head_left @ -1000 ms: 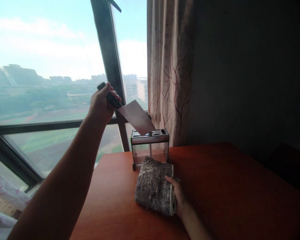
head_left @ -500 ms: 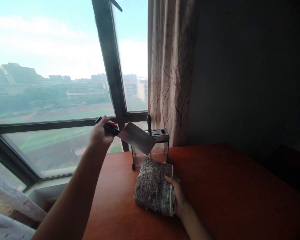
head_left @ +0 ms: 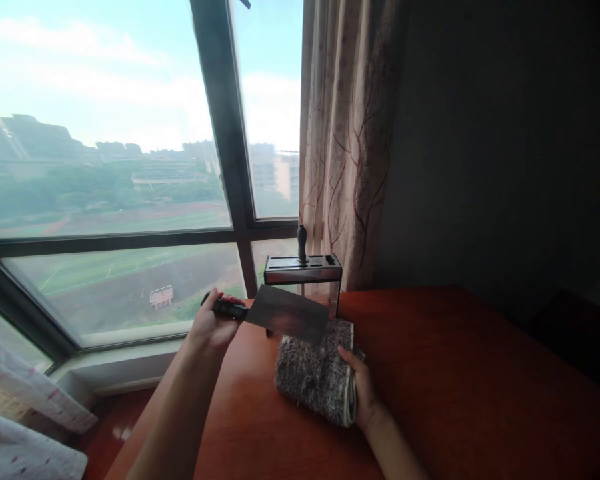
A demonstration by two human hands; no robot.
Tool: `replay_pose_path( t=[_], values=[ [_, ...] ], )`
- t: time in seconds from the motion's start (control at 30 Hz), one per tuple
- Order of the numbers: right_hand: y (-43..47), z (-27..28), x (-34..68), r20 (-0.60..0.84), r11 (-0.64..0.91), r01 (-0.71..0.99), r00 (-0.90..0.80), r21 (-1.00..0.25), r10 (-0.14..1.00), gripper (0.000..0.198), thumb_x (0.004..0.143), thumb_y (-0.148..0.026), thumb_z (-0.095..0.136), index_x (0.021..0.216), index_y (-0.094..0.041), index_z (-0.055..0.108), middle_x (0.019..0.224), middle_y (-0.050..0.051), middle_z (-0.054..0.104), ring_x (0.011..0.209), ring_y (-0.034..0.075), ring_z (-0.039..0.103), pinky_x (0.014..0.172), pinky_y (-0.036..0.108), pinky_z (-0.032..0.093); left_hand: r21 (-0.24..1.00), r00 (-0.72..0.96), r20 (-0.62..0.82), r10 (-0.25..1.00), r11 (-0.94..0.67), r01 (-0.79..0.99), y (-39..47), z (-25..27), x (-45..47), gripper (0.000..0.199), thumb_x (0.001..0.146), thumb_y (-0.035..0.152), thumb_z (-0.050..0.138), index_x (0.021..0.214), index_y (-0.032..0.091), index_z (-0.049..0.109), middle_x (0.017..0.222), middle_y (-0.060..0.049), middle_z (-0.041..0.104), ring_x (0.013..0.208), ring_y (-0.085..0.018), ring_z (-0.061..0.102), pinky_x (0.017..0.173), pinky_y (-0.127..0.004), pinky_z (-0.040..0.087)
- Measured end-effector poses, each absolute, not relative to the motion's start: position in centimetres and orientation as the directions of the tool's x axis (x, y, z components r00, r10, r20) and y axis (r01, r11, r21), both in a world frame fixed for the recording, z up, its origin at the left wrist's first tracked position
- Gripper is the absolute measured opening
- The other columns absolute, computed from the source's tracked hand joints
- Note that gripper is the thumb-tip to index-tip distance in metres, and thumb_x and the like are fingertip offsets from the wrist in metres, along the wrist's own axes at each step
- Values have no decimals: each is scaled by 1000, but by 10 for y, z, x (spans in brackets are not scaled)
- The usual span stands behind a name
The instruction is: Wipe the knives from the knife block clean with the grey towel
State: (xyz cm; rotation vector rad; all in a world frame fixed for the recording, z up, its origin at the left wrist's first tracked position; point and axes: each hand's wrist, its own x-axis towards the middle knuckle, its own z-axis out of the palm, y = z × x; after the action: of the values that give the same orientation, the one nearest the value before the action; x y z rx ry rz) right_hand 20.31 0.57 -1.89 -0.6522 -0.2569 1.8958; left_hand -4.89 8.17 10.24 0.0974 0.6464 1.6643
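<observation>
My left hand (head_left: 217, 323) is closed round the black handle of a cleaver (head_left: 287, 313). Its broad metal blade points right, its flat side towards me, and covers the upper left part of a folded grey towel (head_left: 313, 383). Whether blade and towel touch, I cannot tell. Gripping the towel by its right edge, my right hand (head_left: 363, 390) has the thumb on top and the fingers hidden behind the folds. Behind the blade stands a knife block (head_left: 305, 270) with a slotted metal top and clear sides; another black knife handle (head_left: 302, 243) sticks up from it.
The reddish-brown wooden table (head_left: 430, 373) spreads under both hands and far to the right. A large window (head_left: 105, 173) rises behind it on the left. A patterned curtain (head_left: 355, 167) hangs at the table's back edge, and more curtain (head_left: 30, 440) hangs at the lower left.
My left hand has lowered the cleaver and brought it rightward, so the blade now overlaps the towel. The towel and my right hand have shifted slightly in view.
</observation>
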Motion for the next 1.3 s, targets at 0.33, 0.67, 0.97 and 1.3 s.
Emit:
replay_pose_path(
  t=[0.33,0.67,0.97,1.3],
  values=[
    [-1,-13,207,-163,-334,-816,-291,-473,943,37,80,-34,65,111,-15,67,106,12,72,96,29,68,89,44,50,291,-105,-427,898,26,-956,46,47,-17,26,92,17,48,66,15,52,57,1,55,51,-11,56,58,-29,53],
    [-1,-8,213,-170,-362,-830,-320,-424,932,46,84,-39,57,123,-15,60,103,11,74,95,29,69,87,45,52,438,-9,-199,980,81,-896,20,25,-19,17,85,16,53,90,11,68,87,-11,68,84,-20,65,82,-34,53],
    [-2,-5,223,-153,-346,-833,-311,-431,938,45,84,-34,56,124,-14,59,105,12,73,96,29,69,89,47,51,869,296,-161,942,278,-409,14,19,-38,35,89,38,52,102,10,68,70,-10,68,54,-14,58,51,-23,45],
    [7,-18,239,-142,-232,-871,-188,-433,972,45,83,-54,54,109,-21,69,100,8,74,107,29,64,99,52,42,788,248,-241,939,338,-514,13,11,-18,37,86,44,56,84,10,70,57,-9,66,44,-10,55,44,-16,40]
  ],
)
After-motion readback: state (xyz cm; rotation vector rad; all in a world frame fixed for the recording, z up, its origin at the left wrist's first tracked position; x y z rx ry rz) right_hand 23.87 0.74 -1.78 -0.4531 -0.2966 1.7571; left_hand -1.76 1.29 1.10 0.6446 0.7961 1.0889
